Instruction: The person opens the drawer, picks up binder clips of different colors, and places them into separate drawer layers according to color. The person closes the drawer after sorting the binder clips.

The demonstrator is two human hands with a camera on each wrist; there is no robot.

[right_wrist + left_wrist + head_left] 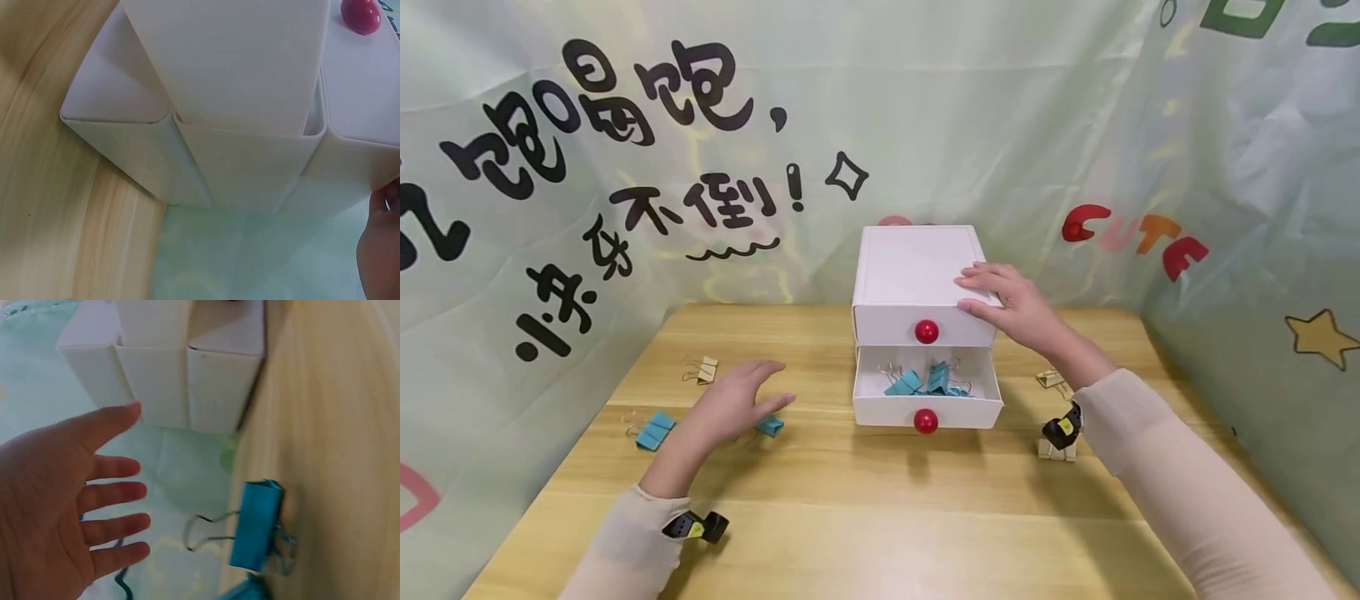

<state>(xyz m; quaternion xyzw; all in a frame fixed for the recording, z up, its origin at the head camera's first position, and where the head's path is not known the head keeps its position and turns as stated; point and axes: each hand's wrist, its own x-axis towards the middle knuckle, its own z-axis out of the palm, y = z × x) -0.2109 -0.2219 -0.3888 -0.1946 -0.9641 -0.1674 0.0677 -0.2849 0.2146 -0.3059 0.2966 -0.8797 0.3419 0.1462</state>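
A white box of drawers (917,258) with red knobs stands at the back of the table. Its middle drawer (880,411) is pulled out, and several blue binder clips (937,377) lie inside. On the box's top right edge rests my right hand (1013,307), fingers extended over the lid and thumb near the front edge; the right wrist view catches only part of it. My left hand (726,407) hovers above the table left of the box, fingers spread and holding nothing. Near it are a blue binder clip (769,425) and another blue clip (657,431).
A cream binder clip (707,370) lies at the back left of the wooden table (865,517). To the right of the box, partly behind the right wrist, are cream clips (1056,451). A printed cloth (1000,125) hangs behind and beside the table.
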